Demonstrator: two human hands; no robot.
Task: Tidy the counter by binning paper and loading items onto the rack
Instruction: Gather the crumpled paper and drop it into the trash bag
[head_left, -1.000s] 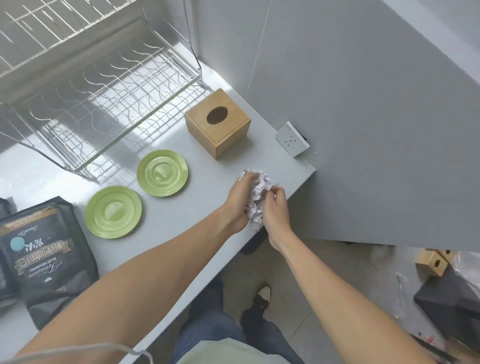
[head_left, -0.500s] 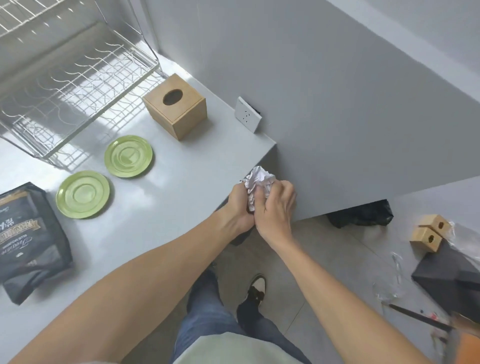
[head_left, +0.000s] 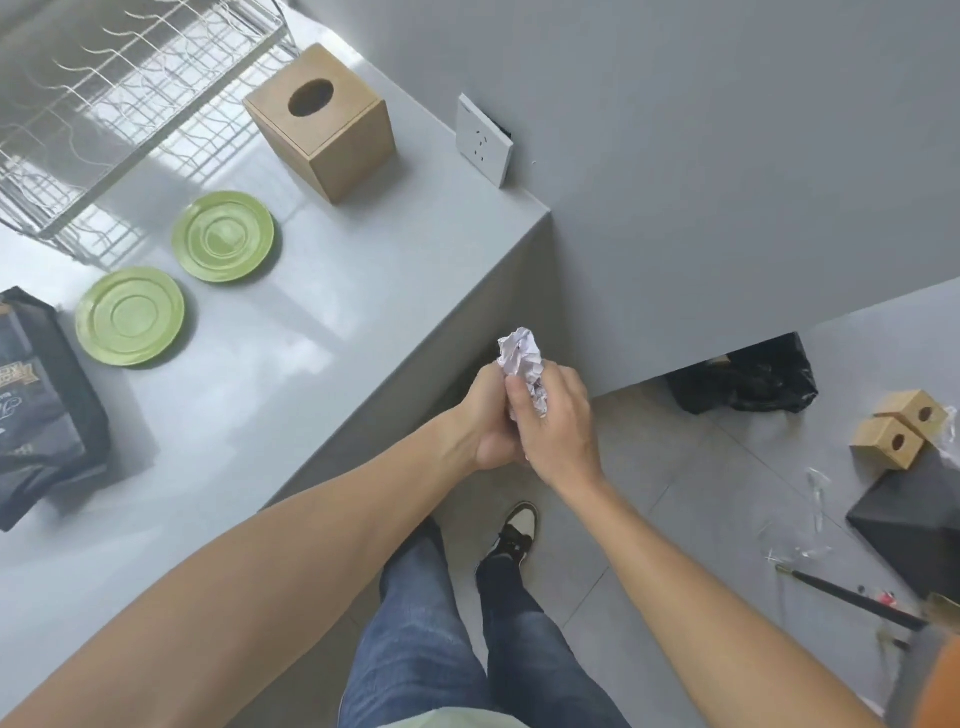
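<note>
A crumpled ball of white paper (head_left: 521, 356) is squeezed between both hands, off the counter's right front edge and over the floor. My left hand (head_left: 485, 415) cups it from the left and my right hand (head_left: 558, 415) wraps it from the right, so its lower part is hidden. Two green plates (head_left: 223, 236) (head_left: 130, 316) lie flat on the grey counter (head_left: 311, 332). The wire dish rack (head_left: 104, 104) stands at the back left with nothing on its lower tier. A black bin bag (head_left: 748, 379) lies on the floor at the right, under the wall panel.
A wooden tissue box (head_left: 324, 122) stands behind the plates beside a white wall socket (head_left: 483, 140). A black printed pouch (head_left: 36, 415) lies at the counter's left edge. On the floor at the right are two small wooden boxes (head_left: 901, 431), a dark box (head_left: 914, 525) and loose clutter.
Both hands have carried the paper ball off the counter's corner, down and to the right over the floor. The view has swung right, showing more floor and the black bag.
</note>
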